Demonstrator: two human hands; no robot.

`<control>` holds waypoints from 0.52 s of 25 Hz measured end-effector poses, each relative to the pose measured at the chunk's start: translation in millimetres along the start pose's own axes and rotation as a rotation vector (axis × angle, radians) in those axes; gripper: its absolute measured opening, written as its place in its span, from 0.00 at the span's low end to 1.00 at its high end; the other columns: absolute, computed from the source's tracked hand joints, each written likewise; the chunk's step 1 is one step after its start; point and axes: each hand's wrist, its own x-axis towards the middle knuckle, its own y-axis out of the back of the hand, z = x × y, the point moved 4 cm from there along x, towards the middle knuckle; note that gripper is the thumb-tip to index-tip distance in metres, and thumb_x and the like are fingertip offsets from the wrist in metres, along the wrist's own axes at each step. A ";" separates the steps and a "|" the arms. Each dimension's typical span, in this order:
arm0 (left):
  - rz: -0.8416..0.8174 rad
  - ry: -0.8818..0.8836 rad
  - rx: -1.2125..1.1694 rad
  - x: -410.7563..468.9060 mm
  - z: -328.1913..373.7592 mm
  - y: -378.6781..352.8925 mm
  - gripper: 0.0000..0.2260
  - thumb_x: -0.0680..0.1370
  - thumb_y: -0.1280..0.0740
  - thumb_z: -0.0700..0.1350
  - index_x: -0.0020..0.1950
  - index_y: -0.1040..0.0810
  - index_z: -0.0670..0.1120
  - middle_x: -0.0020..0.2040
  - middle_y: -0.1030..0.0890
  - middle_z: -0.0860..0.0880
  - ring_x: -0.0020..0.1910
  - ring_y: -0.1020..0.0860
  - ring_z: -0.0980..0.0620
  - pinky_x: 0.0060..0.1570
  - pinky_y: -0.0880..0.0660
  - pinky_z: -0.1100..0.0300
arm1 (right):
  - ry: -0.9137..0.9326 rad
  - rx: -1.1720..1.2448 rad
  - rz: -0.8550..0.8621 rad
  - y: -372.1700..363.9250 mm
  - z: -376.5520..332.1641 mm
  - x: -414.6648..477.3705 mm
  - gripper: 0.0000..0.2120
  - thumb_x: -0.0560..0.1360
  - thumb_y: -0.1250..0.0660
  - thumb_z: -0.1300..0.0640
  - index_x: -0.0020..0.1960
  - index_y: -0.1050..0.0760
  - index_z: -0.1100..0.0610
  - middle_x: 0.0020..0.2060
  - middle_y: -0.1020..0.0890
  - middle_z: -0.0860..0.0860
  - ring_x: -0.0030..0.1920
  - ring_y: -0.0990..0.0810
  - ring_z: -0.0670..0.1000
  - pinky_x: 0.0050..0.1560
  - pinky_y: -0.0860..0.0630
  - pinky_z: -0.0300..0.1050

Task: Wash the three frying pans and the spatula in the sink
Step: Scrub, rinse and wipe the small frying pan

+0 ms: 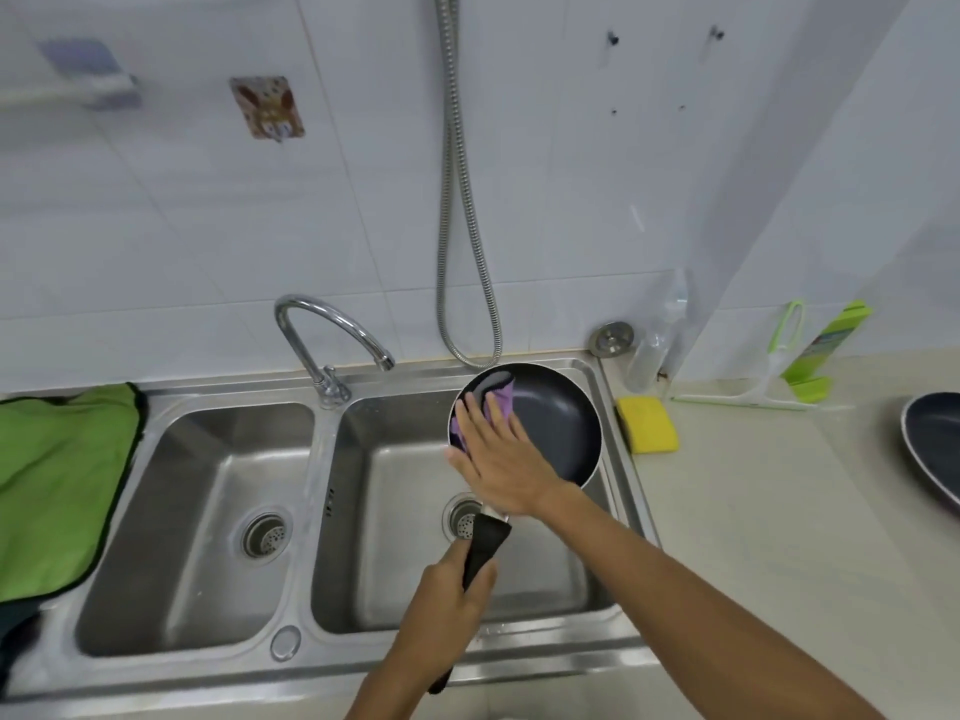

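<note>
Tilted up over the right sink basin: small frying pan, handle gripped in the left hand; right hand flat, fingers straight, pressing a purple cloth onto the inside. Wiping step, seemingly. Next, probably a rinse under the faucet, no water visibly running. Second frying pan waiting on the counter at right

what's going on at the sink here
A person is wiping a frying pan over the right basin of the sink. The left hand grips the pan's black handle, and the right hand presses a purple cloth flat against the pan's inside. A second pan sits on the counter to the right.
</note>
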 end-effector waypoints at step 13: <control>-0.132 -0.074 0.020 2.5 17.0 -2.2 0.08 0.82 0.35 0.56 0.51 0.24 0.52 0.30 0.26 0.53 0.26 0.29 0.56 0.31 0.29 0.54 | -0.009 -0.016 0.167 23.9 32.3 -20.6 0.29 0.86 0.53 0.48 0.82 0.56 0.61 0.81 0.54 0.51 0.81 0.56 0.51 0.81 0.51 0.49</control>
